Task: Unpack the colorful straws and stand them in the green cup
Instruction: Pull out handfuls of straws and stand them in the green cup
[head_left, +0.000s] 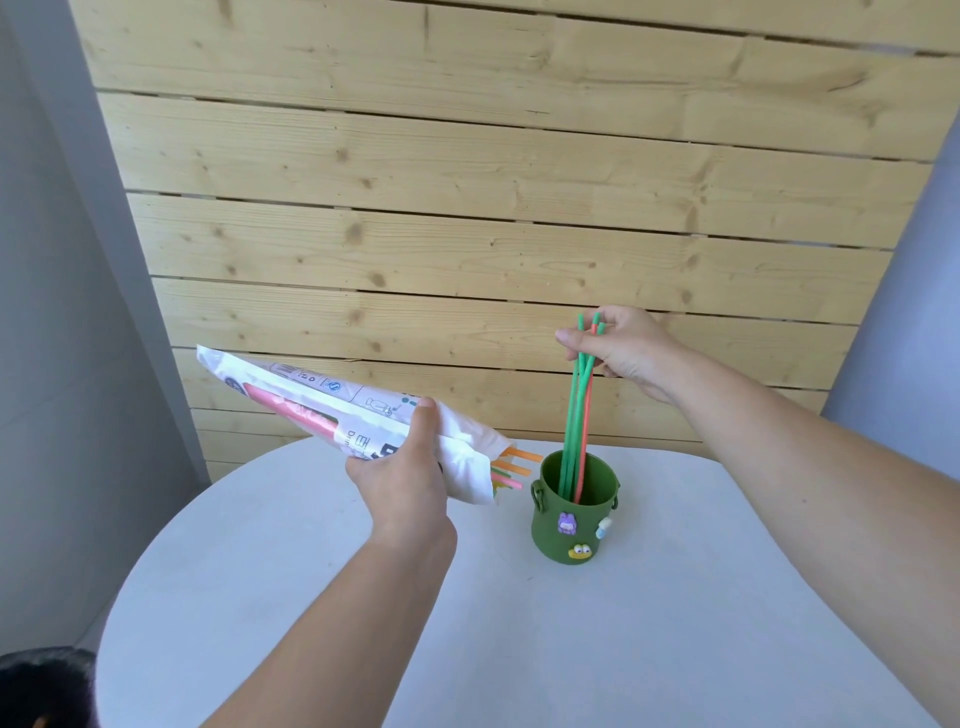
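The green cup, decorated with small cartoon stickers, stands on the white round table. My right hand pinches the tops of a few green and coral straws, whose lower ends reach down inside the cup. My left hand grips the white plastic straw package, held tilted above the table left of the cup. Orange, pink, green and yellow straw ends poke out of its open lower end, toward the cup's rim.
A wall of pale wooden planks rises just behind the table. Grey walls flank it on both sides. A dark object shows at the bottom left corner, beside the table edge.
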